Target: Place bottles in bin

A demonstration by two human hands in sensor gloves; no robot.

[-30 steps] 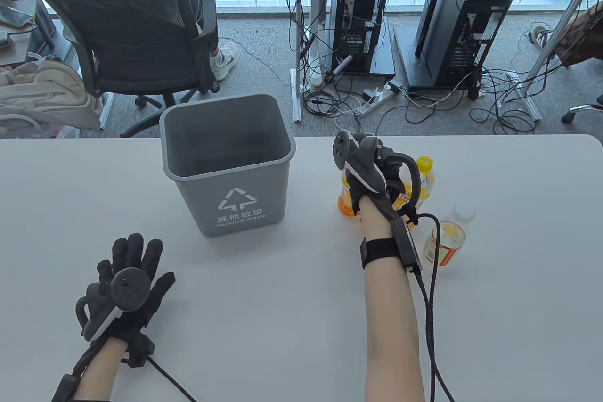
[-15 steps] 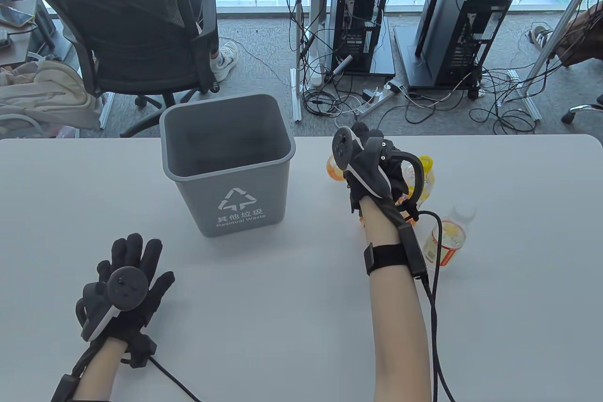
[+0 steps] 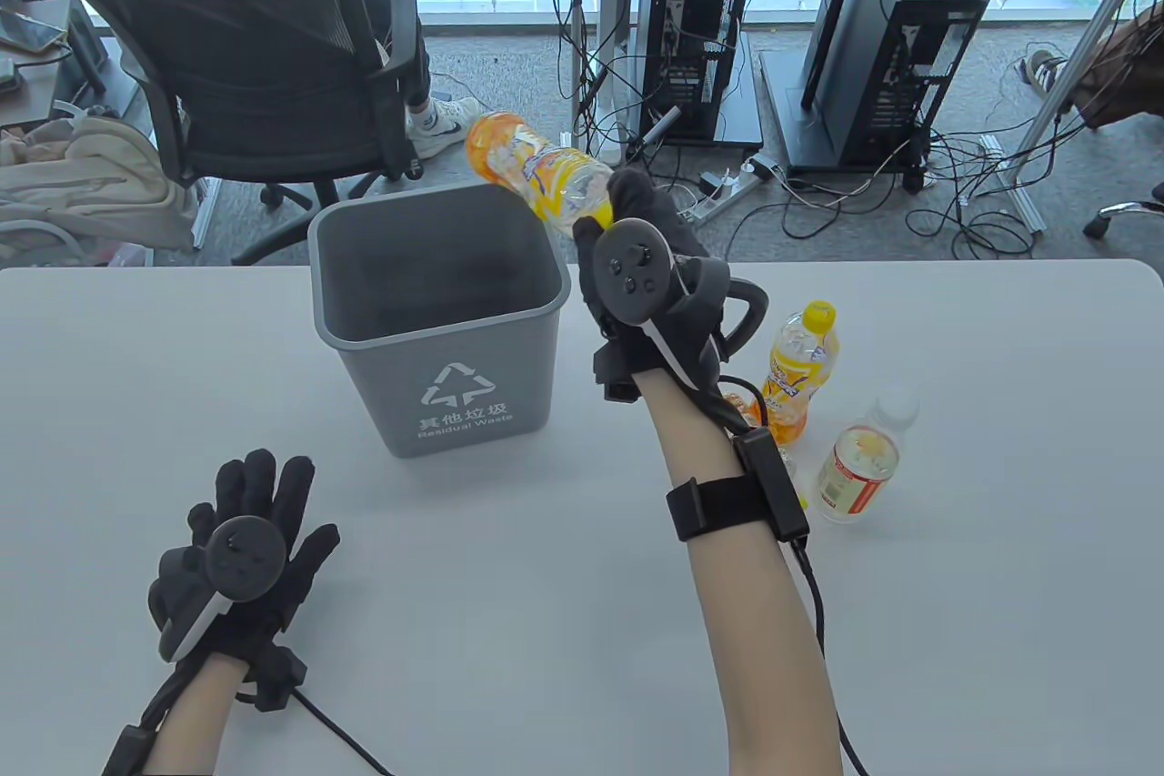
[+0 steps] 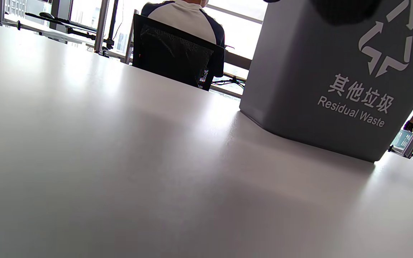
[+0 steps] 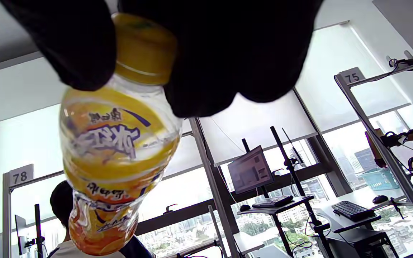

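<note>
Three bottles are in play, and one is on its way to the grey bin [image 3: 436, 312], so the step in hand is the carry. The table [image 3: 564, 594] bears the bin, which stands just left of the right hand [image 3: 650, 289] and ahead of the left hand [image 3: 241, 558], its mouth open and nothing visible inside. The right hand is closed around the neck end of an orange drink bottle [image 3: 536, 171]; the right wrist view shows gloved fingers [image 5: 66, 43] pinching it at the yellow cap, the body pointing away. The bottle is tilted, its base up and leftward from the hand, over the bin's far right corner. The left hand rests flat on the table, fingers spread, gripping nothing. To the right of the working hand stand a second orange bottle [image 3: 800, 357] and, nearer the person, a clear bottle [image 3: 859, 467] with a white cap, both upright and apart.

The next move likely calls for shifting the hand a little further left so the bottle sits wholly over the opening, then loosening the fingers.

A second ago this bottle stood on the table beside its twin with the right hand around it; half a second ago it was just lifting. The left hand has not moved.
</note>
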